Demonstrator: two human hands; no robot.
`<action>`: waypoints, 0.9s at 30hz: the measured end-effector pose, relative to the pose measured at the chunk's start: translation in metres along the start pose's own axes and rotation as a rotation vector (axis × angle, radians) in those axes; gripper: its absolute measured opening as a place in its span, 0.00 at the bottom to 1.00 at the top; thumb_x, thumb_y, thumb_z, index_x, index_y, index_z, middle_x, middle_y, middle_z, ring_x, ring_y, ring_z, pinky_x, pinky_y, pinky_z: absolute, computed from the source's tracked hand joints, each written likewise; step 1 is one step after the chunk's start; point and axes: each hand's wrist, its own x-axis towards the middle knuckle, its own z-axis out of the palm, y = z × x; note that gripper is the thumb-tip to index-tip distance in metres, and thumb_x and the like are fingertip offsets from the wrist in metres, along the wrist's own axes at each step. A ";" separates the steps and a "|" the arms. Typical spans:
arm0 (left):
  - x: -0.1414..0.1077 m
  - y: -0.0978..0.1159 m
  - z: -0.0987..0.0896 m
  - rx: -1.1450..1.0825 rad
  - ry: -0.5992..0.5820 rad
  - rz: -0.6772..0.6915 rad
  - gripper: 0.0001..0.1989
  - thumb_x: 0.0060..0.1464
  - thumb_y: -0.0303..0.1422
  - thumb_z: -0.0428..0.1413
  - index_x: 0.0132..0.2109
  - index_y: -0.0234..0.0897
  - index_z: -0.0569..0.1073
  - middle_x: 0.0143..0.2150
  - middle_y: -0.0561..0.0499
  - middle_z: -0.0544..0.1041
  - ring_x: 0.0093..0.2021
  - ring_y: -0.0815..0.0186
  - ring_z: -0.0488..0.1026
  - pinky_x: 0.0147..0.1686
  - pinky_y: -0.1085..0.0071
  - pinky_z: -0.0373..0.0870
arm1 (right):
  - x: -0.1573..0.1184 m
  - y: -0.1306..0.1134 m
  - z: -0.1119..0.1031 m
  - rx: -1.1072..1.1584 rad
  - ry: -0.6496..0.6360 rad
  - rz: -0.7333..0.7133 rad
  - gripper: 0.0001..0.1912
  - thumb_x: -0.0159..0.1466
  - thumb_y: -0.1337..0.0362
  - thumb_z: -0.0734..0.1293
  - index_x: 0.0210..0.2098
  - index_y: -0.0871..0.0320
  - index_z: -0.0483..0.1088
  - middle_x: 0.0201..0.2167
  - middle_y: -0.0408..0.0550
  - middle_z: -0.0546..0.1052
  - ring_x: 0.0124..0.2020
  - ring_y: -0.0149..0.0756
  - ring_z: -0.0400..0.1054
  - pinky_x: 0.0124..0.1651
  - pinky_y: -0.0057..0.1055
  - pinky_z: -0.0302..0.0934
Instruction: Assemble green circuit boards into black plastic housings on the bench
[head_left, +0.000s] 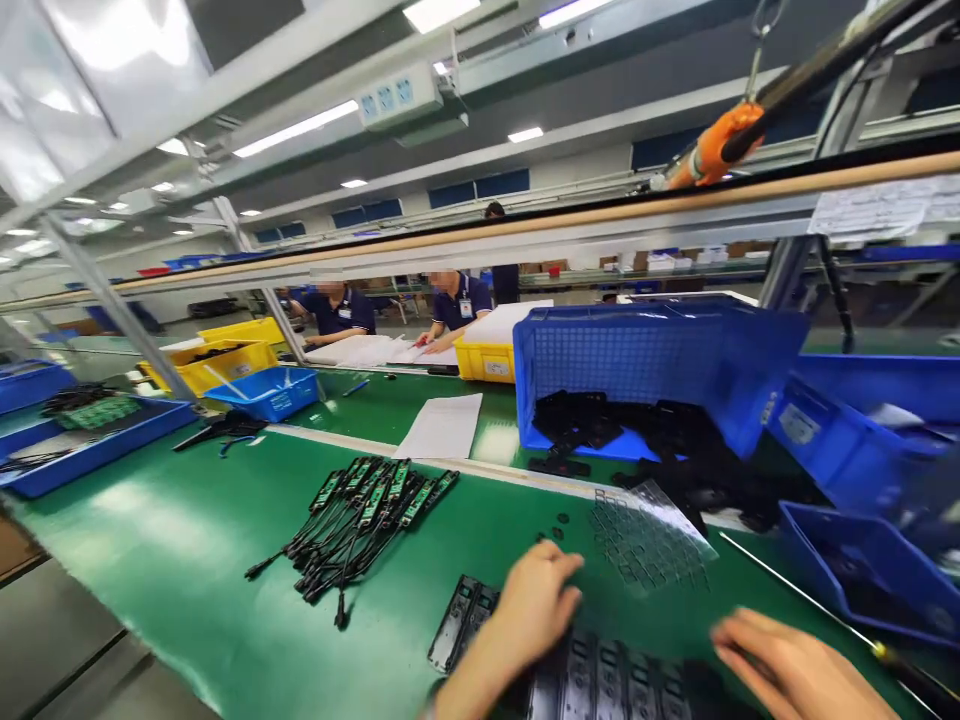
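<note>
My left hand (pixel 534 608) reaches over a row of black plastic housings (pixel 592 680) at the near edge of the table. Its thumb and forefinger are apart, with nothing visible between them. Just beyond the fingertips lie a few small black round pieces (pixel 561 519). To the right, my right hand (pixel 795 662) hovers beside the row, slightly blurred. Its fingertips are drawn together; whatever they hold, if anything, cannot be made out. A clear sheet with a grid of cut-outs (pixel 649 540) lies beyond and between the hands. Part of the row is hidden by my left hand and forearm.
Green circuit boards with black cables (pixel 367 510) lie piled at centre-left. A tipped blue crate (pixel 660 350) spills black parts (pixel 697 460). At right are a blue bin (pixel 870 570) and a long screwdriver (pixel 802 590). White paper (pixel 439 425) lies behind. Two people sit across the bench.
</note>
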 end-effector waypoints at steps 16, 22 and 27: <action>-0.012 -0.070 -0.015 0.297 0.225 -0.101 0.16 0.59 0.26 0.48 0.52 0.35 0.72 0.45 0.44 0.74 0.42 0.58 0.73 0.42 0.63 0.71 | 0.141 -0.096 0.104 -0.083 -0.483 -0.186 0.08 0.64 0.62 0.66 0.39 0.61 0.71 0.39 0.46 0.74 0.39 0.36 0.70 0.43 0.38 0.65; -0.009 -0.071 -0.006 0.270 0.246 0.030 0.16 0.61 0.31 0.46 0.51 0.35 0.73 0.44 0.43 0.74 0.40 0.57 0.73 0.41 0.61 0.71 | 0.121 -0.077 0.063 0.062 -0.395 -0.038 0.04 0.63 0.70 0.64 0.34 0.61 0.72 0.35 0.47 0.76 0.38 0.35 0.70 0.46 0.37 0.63; -0.006 -0.032 0.013 0.184 0.140 0.295 0.15 0.63 0.31 0.45 0.51 0.37 0.73 0.46 0.45 0.75 0.44 0.57 0.72 0.44 0.61 0.70 | 0.060 -0.037 -0.003 0.303 -0.218 0.191 0.08 0.61 0.68 0.61 0.37 0.60 0.72 0.27 0.44 0.75 0.29 0.31 0.72 0.34 0.26 0.65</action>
